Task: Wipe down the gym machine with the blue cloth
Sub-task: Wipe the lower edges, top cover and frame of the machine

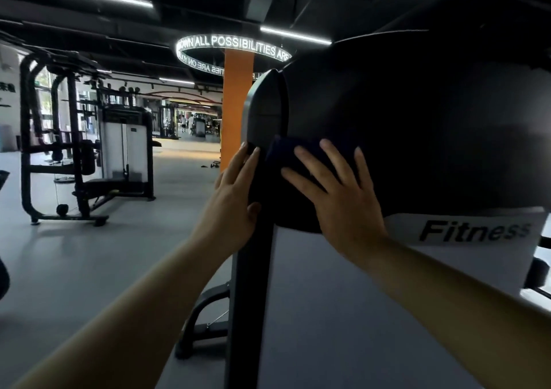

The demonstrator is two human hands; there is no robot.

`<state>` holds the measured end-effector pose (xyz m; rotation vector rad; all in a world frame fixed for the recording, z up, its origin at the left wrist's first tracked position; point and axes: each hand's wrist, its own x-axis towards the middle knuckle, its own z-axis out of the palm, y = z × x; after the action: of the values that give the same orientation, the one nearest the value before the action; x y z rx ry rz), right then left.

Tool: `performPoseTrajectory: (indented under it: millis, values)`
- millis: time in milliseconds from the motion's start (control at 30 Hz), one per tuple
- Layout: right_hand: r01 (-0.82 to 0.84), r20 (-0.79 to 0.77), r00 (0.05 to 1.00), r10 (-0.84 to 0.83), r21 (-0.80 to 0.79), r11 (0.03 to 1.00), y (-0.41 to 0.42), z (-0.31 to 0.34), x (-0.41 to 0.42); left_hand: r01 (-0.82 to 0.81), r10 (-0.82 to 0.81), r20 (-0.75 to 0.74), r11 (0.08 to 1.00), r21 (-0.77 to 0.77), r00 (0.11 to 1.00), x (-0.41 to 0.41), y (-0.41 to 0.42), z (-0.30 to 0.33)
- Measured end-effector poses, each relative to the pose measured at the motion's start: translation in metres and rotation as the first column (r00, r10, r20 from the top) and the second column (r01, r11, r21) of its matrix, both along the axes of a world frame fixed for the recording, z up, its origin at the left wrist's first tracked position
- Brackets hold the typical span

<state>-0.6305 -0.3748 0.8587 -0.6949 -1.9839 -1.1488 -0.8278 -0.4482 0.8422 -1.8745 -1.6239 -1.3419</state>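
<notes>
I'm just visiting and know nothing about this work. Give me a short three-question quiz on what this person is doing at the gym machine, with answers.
1. True or false: the right hand presses the blue cloth flat against the dark cover of the gym machine.
2. Which part does the left hand rest on?
A. the white panel
B. the upright post at the cover's edge
C. the orange pillar
3. Fill in: the word printed on the white panel below the cover reads ____.

Key
1. True: the fingers lie spread and straight on the cloth.
2. B: the left hand rests against the post, its thumb on the near side.
3. Fitness.
</notes>
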Motion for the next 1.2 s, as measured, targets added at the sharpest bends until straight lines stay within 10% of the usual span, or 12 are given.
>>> performPoseTrajectory:
  millis: [200,367,567,800,1000,1200]
  values:
    - [-0.032,0.179,0.984,0.027,0.025,0.999,0.007,-0.05,0.014,-0.008,0.004,0.12,1.0,0.028,0.993,0.02,-0.004,-0.026]
    - [-0.041,-0.098,0.995,0.035,-0.05,0.998,-0.004,-0.052,0.01,-0.047,0.041,0.175,0.998,0.033,0.984,0.026,-0.006,-0.027]
    - [-0.053,0.15,0.988,0.046,0.043,0.998,0.008,-0.084,0.019,-0.109,0.099,0.192,0.993,0.041,0.976,0.046,-0.007,-0.034]
    - [-0.093,-0.242,0.969,0.055,-0.146,0.985,0.005,-0.033,0.042,-0.133,0.109,0.242,0.988,0.083,0.964,0.067,0.0,-0.033]
    - [-0.107,0.128,0.986,0.105,0.006,0.994,0.027,-0.047,0.08,-0.111,0.092,0.089,0.962,0.249,0.992,0.089,0.013,-0.006]
    - [-0.135,-0.219,0.97,0.102,-0.142,0.981,0.023,-0.002,0.089,-0.127,0.127,0.02,0.946,0.299,0.992,0.117,0.021,0.037]
